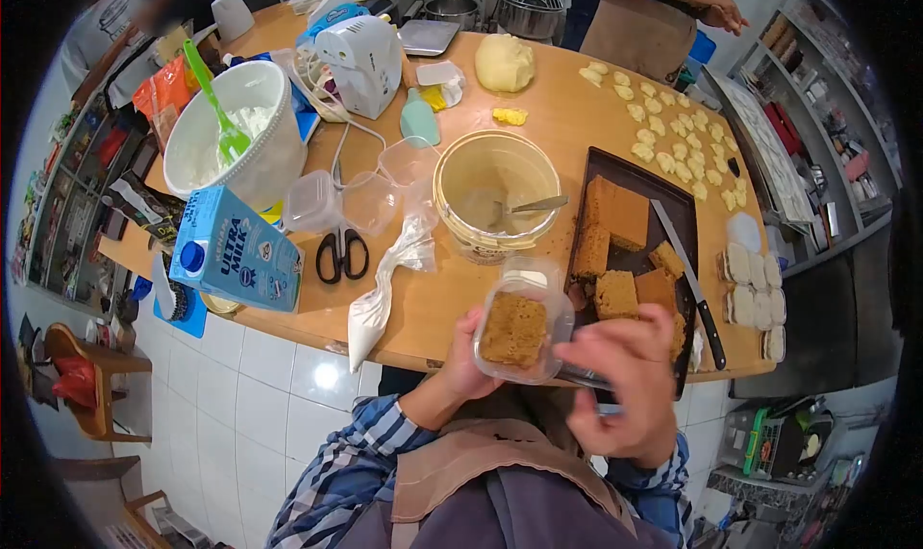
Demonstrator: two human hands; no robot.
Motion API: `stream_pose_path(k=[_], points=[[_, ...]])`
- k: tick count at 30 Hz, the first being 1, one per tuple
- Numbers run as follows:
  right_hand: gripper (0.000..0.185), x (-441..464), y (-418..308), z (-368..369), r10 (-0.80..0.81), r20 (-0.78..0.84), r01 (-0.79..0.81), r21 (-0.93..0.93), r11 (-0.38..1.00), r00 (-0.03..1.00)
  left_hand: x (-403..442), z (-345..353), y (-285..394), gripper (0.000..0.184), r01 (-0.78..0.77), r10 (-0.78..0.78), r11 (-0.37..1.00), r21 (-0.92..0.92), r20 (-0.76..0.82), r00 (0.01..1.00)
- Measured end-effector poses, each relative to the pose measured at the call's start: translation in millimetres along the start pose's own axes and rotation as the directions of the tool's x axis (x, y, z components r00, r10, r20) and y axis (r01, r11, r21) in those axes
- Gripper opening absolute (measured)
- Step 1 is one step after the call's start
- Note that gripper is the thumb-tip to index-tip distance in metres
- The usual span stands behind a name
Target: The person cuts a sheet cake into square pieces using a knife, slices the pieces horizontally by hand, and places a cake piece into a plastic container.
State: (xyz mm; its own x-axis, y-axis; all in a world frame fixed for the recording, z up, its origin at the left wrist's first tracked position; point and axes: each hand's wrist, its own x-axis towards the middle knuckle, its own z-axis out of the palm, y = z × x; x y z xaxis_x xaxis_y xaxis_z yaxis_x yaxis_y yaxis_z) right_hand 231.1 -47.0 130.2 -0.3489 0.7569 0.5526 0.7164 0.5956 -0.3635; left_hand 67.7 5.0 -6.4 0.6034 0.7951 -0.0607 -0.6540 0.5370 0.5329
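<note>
My left hand grips a clear plastic container by its left side, above the table's front edge. Inside it lies a rectangular piece of brown sponge cake. Beside the container, my right hand hovers over the near end of a dark baking tray, blurred, its fingers apart and no object seen in them. On the tray are a large cake block and several cut pieces. A long knife with a black handle lies along the tray's right side.
Ahead stands a tub with a spoon. Leftward are a filled piping bag, scissors, a milk carton and a white bowl. Dough and small dough pieces lie farther back; another person stands there. Filled containers sit right.
</note>
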Motion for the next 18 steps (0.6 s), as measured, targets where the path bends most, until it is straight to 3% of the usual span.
stream_pose_path(k=[1, 2, 3, 4, 5, 6, 8, 11, 13, 16, 18], points=[[0.059, -3.1, 0.1, -7.0, 0.048, -0.089, -0.048, 0.005, 0.999, 0.995, -5.4, -0.3, 4.1, 0.065, 0.025, -0.02, 0.998, 0.051, -0.081, 0.997], [0.056, -4.9, 0.4, -10.2, 0.096, -0.178, -0.096, 0.013, 0.995, 0.979, -9.8, -9.3, 3.9, 0.065, -0.03, 0.028, 0.997, -0.071, -0.031, 0.999], [0.041, -5.0, 3.0, -5.9, 0.166, -0.255, -0.172, -0.002, 0.985, 0.953, -14.3, -23.8, 1.7, 0.064, -0.076, 0.08, 0.978, -0.192, 0.013, 0.997], [0.038, -5.7, 7.8, 2.0, 0.308, -0.226, -0.303, 0.055, 0.951, 0.924, -18.9, -34.6, 2.4, 0.063, -0.112, 0.135, 0.944, -0.312, 0.053, 0.989], [0.035, -7.6, 14.7, 12.7, 0.444, -0.19, -0.431, 0.108, 0.896, 0.876, -24.2, -42.3, 4.4, 0.061, -0.171, 0.168, 0.98, -0.1, -0.041, 0.985], [0.032, -10.2, 23.1, 23.7, 0.571, -0.145, -0.551, 0.154, 0.82, 0.808, -26.9, -50.1, 3.5, 0.061, -0.178, 0.173, 0.966, -0.19, -0.043, 0.984], [0.029, -16.6, 45.3, 44.7, 0.63, -0.06, -0.617, 0.152, 0.772, 0.774, -29.3, -64.9, 0.2, 0.063, -0.194, 0.188, 0.911, -0.363, -0.05, 0.981], [0.026, -16.2, 62.3, 67.5, 0.706, 0.028, -0.695, 0.212, 0.687, 0.707, -28.6, -69.6, -0.8, 0.066, -0.26, 0.242, 0.953, -0.153, -0.125, 0.962], [0.023, -13.2, 64.8, 77.2, 0.774, 0.134, -0.771, 0.288, 0.568, 0.619, -26.3, -73.0, -3.6, 0.068, -0.24, 0.237, 0.934, -0.264, -0.045, 0.971], [0.021, -21.8, 79.3, 96.8, 0.766, 0.102, -0.762, 0.244, 0.599, 0.635, -24.5, -79.1, -6.1, 0.07, -0.201, 0.233, 0.926, -0.319, 0.065, 0.97], [0.02, -18.5, 76.6, 96.4, 0.805, 0.165, -0.808, 0.293, 0.511, 0.569, -24.9, -79.5, -7.5, 0.07, -0.199, 0.233, 0.922, -0.333, 0.066, 0.97]])
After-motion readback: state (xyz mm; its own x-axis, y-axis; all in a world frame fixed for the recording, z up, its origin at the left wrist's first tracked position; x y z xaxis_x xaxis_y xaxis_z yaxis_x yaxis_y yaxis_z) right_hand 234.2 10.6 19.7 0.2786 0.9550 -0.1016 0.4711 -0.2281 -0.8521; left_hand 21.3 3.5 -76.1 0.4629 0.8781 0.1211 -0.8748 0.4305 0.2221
